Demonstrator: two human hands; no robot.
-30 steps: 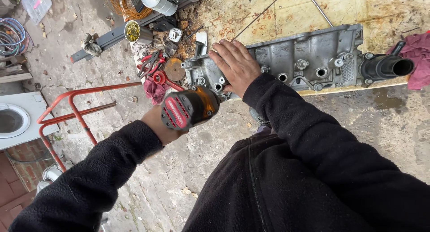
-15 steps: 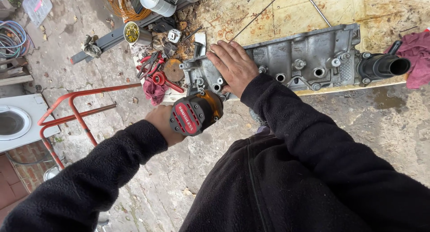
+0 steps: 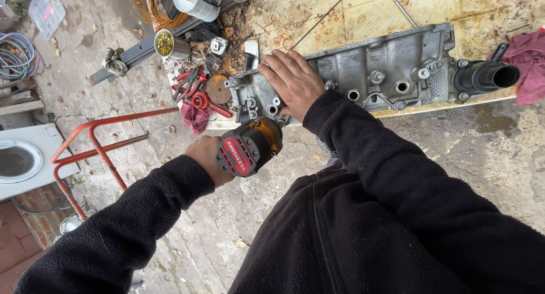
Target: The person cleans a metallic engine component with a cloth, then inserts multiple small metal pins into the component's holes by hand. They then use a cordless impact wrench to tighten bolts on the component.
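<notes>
My left hand (image 3: pixel 203 156) grips a cordless power driver (image 3: pixel 250 146) with a red and black rear cap and an orange body. Its nose points at the near left end of a grey metal cylinder head (image 3: pixel 392 64), which lies along the edge of a stained wooden board (image 3: pixel 352 10). My right hand (image 3: pixel 292 81) lies flat on the left part of the cylinder head, fingers spread. The driver's tip is hidden behind its body. A black pipe stub (image 3: pixel 485 76) sticks out of the head's right end.
Red-handled pliers, a rusty disc (image 3: pixel 217 88) and a red cloth lie left of the head. Also about are a tin of small parts (image 3: pixel 166 42), a dark red rag (image 3: pixel 528 64), a thin metal rod (image 3: pixel 400 6), a red tubular frame (image 3: pixel 96 143), a white appliance (image 3: pixel 22 158) and coiled cable (image 3: pixel 17 53) on cracked concrete.
The driver in my left hand has shifted slightly right and closer to the near left end of the cylinder head. My right hand stays on the head.
</notes>
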